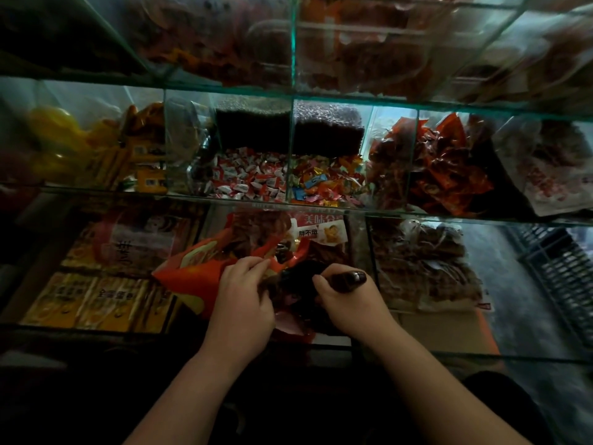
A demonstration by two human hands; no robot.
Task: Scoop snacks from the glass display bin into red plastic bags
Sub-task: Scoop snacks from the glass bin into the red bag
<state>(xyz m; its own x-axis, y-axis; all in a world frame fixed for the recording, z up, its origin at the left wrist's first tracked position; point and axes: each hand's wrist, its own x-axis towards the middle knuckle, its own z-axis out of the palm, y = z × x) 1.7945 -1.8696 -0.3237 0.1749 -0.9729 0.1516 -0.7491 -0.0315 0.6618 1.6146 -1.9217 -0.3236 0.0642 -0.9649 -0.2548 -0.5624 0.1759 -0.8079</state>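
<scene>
- Scoop, dark, is gripped by its handle in the right hand, head at the red plastic bag mouth.
- Left hand pinches the bag's rim over brown snacks in the glass display bin.

I see red-and-white wrapped candies just beside multicoloured wrapped candies, flat yellow packets lower left, a dark slatted crate right.

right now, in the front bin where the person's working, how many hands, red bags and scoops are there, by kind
hands: 2 (left hand, right hand)
red bag: 1, held by the left hand
scoop: 1, dark, gripped by the right hand
total: 4
</scene>
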